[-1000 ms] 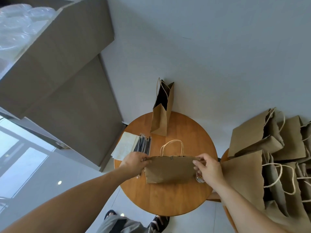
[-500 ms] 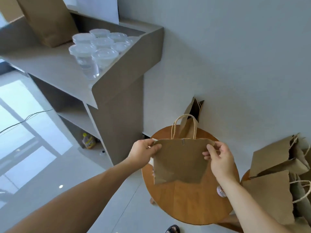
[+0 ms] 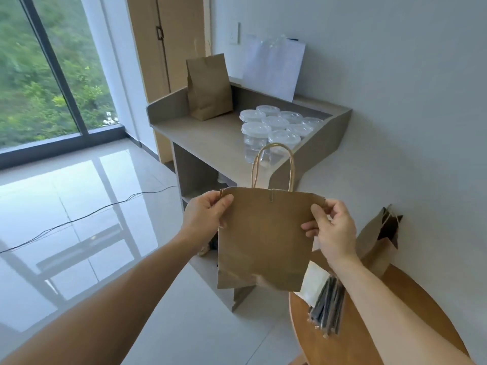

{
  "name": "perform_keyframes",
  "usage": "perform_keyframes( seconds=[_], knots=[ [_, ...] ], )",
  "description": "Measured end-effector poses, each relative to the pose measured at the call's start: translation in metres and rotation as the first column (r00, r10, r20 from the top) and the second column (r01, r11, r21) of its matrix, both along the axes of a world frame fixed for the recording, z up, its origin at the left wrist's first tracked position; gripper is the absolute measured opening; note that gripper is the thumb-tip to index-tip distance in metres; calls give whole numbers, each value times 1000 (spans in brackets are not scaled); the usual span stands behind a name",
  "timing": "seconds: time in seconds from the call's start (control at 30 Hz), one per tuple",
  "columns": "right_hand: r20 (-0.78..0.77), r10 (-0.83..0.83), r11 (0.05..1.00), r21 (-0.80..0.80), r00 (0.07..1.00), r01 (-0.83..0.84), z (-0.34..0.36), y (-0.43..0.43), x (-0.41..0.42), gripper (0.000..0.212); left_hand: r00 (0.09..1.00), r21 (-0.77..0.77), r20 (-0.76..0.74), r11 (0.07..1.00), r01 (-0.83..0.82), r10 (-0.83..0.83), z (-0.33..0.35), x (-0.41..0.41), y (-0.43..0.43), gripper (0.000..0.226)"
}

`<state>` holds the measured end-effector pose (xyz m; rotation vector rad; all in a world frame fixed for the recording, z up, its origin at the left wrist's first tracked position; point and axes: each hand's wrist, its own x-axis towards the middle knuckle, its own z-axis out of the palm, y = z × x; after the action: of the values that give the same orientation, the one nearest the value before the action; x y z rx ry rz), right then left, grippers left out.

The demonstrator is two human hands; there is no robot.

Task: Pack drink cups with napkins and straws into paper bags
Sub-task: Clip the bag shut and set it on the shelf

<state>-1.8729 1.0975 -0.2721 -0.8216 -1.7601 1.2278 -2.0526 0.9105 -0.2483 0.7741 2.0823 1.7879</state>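
I hold a flat brown paper bag [image 3: 263, 238] with a twine handle up in the air in front of me. My left hand [image 3: 205, 217] pinches its top left corner and my right hand [image 3: 330, 229] pinches its top right edge. Several clear lidded drink cups [image 3: 274, 130] stand on the grey counter [image 3: 210, 138] beyond the bag. White napkins [image 3: 315, 284] and a bundle of dark wrapped straws [image 3: 328, 309] lie on the round wooden table [image 3: 369, 333] at the lower right.
An upright brown bag [image 3: 208, 86] stands at the counter's back left, with a white bag [image 3: 272, 65] against the wall. Another open brown bag [image 3: 382, 241] stands on the table by the wall. A black cable [image 3: 87, 217] runs across the glossy floor. A large window is at left.
Both hands lifted the bag off the table and raised it upright. My view swung up and left from the table toward the counter and window.
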Motion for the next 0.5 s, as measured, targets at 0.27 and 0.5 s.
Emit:
perform_keyframes(
  seconds=[0.27,0.5],
  knots=[
    [-118,222,975,-3,968,-223,86,7,-126,7,963,121,-154,971,-204,221,76,-104,-21,14],
    [-132,394,919,87,909,-386,170,56,-229,5,892,230,-272,924,-304,361,140,-196,13,11]
  ],
)
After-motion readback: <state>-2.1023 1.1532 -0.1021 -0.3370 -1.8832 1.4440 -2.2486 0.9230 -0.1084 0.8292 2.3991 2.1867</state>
